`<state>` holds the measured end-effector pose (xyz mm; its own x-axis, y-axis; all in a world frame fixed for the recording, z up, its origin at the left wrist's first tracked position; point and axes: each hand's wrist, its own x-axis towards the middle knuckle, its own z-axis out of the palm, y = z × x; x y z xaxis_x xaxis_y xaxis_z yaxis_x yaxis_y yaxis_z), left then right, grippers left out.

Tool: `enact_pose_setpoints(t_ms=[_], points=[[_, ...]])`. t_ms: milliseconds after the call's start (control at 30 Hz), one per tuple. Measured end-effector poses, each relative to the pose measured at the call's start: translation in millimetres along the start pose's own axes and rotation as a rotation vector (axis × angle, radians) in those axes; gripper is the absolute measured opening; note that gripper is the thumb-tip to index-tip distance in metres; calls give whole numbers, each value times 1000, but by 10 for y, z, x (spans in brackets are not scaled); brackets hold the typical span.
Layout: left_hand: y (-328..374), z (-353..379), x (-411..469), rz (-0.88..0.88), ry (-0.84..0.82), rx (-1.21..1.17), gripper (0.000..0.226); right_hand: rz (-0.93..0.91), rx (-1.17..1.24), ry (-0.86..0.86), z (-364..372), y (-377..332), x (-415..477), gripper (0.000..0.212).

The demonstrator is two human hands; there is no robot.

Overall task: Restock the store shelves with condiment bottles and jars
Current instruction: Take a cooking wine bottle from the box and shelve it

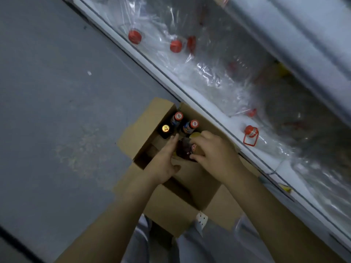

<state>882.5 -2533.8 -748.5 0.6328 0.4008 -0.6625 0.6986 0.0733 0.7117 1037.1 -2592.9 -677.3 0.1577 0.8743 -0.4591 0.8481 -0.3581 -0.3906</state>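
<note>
Centre frame, inside cardboard box (152,118): right hand (214,150) curled round dark jar (184,149), left hand (163,160) straight-fingered just beside it, holding nothing; jar probably glass, heavy, slick, breakable, so grip the body and support the base.

There is one camera, worn on the person's head, and it looks almost straight down past the arms. The left hand (163,164) and the right hand (214,154) meet at a jar (185,149) near the middle of the picture, close to the lens. The view is wide and turned a bit, so the shelf (191,95) edge runs slantwise from the top left to the bottom right, with the floor (57,92) filling the left side. At the bottom are the person's legs (209,243), right under the camera, and the box (171,211) stands just in front of them.
</note>
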Motion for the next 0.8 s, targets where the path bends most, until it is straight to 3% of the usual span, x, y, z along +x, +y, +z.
enact_pose_setpoints(t_ms=[100,200,367,500,633,800], points=[[700,-295,-588,136,31,31,91,-49,-4,-58,-1054,-505,-494,33],[1452,-536,-1371,267,29,-102,77,-77,15,-70,-2101,-1010,-1051,29],[2482,-813,-2589,397,39,-189,64,-91,242,226,-3214,-1605,-2151,48],[3066,-895,-3193,435,50,-179,58,36,780,460,-3248,-1674,-3043,72],[3509,-736,-3665,494,17,-210,56,156,867,424,-2852,-1586,-3681,87],[3985,-174,-4212,593,-37,-209,59,69,1128,549,-2812,-1465,-4319,49]])
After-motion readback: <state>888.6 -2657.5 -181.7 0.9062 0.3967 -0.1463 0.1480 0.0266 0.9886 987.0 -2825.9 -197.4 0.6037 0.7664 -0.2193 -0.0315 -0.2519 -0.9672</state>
